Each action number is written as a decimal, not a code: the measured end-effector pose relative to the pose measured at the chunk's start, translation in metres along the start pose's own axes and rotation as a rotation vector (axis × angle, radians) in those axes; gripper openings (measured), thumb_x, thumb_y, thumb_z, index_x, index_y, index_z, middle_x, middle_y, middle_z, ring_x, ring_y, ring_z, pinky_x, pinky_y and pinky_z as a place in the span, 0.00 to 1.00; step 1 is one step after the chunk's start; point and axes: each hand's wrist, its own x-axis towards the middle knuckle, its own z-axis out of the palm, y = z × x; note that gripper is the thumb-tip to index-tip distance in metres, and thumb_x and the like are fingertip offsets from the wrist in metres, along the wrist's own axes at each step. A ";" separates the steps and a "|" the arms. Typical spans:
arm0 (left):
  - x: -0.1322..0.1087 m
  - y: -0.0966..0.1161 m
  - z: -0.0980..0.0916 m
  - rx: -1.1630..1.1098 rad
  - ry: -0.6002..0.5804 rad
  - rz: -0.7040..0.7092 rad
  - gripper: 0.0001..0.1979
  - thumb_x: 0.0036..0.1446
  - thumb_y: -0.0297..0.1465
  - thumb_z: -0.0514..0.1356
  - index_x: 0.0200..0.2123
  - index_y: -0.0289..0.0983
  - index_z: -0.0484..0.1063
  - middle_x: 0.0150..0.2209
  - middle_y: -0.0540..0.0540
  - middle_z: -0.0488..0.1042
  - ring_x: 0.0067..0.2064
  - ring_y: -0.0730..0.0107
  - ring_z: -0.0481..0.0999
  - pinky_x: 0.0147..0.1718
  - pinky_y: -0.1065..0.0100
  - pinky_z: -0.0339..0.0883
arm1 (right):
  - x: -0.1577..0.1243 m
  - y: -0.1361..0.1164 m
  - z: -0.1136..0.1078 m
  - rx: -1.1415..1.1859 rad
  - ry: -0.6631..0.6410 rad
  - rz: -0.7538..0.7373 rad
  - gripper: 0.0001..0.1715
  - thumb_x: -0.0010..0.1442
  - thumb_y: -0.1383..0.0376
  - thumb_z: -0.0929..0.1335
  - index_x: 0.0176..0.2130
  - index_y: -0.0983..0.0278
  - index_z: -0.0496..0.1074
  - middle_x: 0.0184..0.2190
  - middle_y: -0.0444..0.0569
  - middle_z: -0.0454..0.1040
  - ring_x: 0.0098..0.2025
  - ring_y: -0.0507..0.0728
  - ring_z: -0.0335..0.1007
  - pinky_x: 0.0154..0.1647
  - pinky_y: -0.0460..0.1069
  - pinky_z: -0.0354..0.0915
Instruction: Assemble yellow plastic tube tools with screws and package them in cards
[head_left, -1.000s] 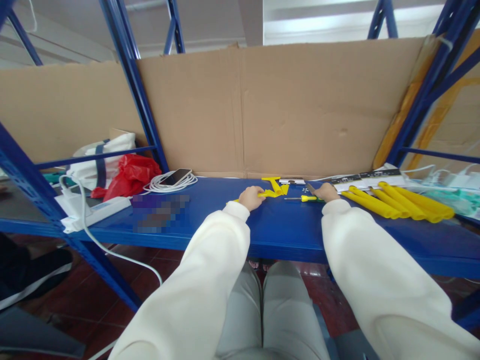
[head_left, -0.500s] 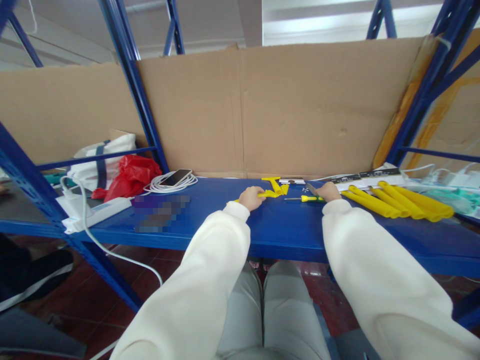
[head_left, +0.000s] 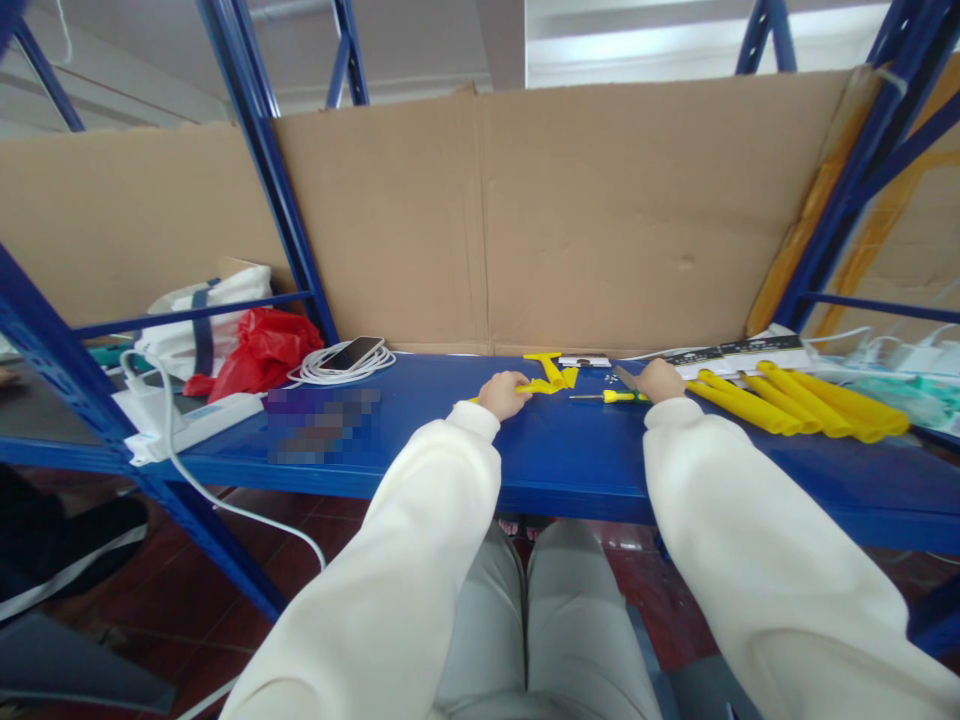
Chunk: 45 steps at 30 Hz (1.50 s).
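Note:
My left hand [head_left: 502, 394] rests on the blue shelf [head_left: 450, 440], its fingers curled round a flat yellow plastic part [head_left: 541, 385]. More small yellow pieces [head_left: 550, 366] lie just behind it. My right hand [head_left: 659, 380] lies knuckles-up on the shelf beside a small screwdriver with a yellow handle [head_left: 609, 396]; whether the fingers grip the handle end is hidden. A few tiny screws [head_left: 611, 378] are scattered between the two hands.
Several long yellow tubes [head_left: 795, 405] and a black-and-white printed strip [head_left: 739, 353] lie to the right. A phone on coiled white cable [head_left: 341, 360], a red bag [head_left: 259, 352] and a white power strip [head_left: 187, 422] sit left. Cardboard [head_left: 570, 220] walls the back.

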 end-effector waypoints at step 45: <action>0.006 -0.003 0.009 -0.050 0.131 0.174 0.16 0.58 0.26 0.66 0.51 0.39 0.80 0.53 0.44 0.80 0.54 0.62 0.79 0.57 0.66 0.68 | -0.055 -0.055 0.002 1.008 -0.686 -0.308 0.18 0.52 0.64 0.75 0.23 0.64 0.64 0.17 0.37 0.58 0.19 0.45 0.49 0.18 0.40 0.47</action>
